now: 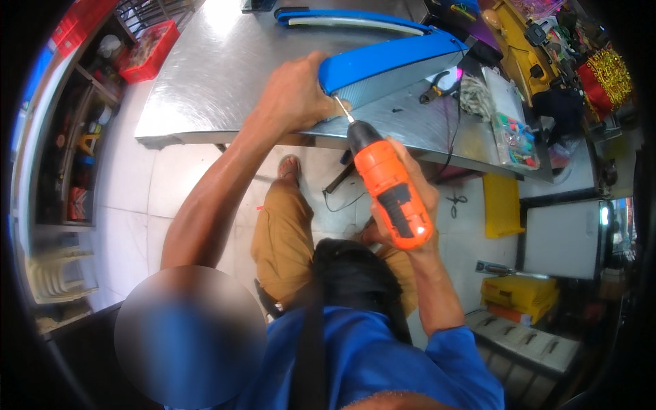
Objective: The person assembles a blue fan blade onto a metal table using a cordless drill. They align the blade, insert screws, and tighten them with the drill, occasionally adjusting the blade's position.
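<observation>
My left hand grips the near left end of a long blue casing with a ribbed grey side, which lies on the metal table. In my right hand is an orange and black power drill. Its long thin bit points at the casing's near end, close to my left fingers. Whether the tip touches the casing, I cannot tell. Behind the casing lies a curved blue part with a pale strip. Pliers and a small dark screw rest to the right.
On the table's right side are a bundle of pale cord and a clear box of colourful small parts. A dark cable hangs over the front edge. Shelves and a red crate stand left; a yellow case is at lower right.
</observation>
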`<move>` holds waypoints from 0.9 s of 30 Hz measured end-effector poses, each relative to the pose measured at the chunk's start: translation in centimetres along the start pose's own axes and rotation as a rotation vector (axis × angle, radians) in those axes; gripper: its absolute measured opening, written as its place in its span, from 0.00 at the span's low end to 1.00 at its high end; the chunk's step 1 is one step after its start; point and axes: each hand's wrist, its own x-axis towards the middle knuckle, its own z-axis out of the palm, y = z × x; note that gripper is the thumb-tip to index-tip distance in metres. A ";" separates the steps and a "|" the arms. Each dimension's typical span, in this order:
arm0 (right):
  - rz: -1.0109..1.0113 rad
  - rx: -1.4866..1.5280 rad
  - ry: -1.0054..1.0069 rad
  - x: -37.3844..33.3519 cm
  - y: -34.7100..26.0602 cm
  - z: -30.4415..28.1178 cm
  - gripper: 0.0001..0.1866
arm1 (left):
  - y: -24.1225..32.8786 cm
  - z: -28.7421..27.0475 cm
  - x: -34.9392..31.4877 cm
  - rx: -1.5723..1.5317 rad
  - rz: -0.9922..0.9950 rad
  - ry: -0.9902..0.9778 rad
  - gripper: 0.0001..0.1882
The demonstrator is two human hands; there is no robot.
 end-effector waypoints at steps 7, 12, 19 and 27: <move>0.005 -0.029 -0.018 0.3 0.0 -0.2 0.40 | 0.3 -0.4 0.0 0.029 -0.016 -0.009 0.47; -0.067 -0.116 -0.004 0.2 0.9 -0.3 0.39 | 0.5 -0.2 0.0 0.060 -0.004 0.028 0.46; 0.008 0.019 0.054 0.1 0.3 -0.3 0.33 | 0.6 -0.3 0.0 0.048 -0.055 -0.013 0.44; 0.159 0.320 0.122 -1.5 -0.1 0.8 0.31 | 1.0 -0.4 0.0 0.012 -0.048 -0.004 0.43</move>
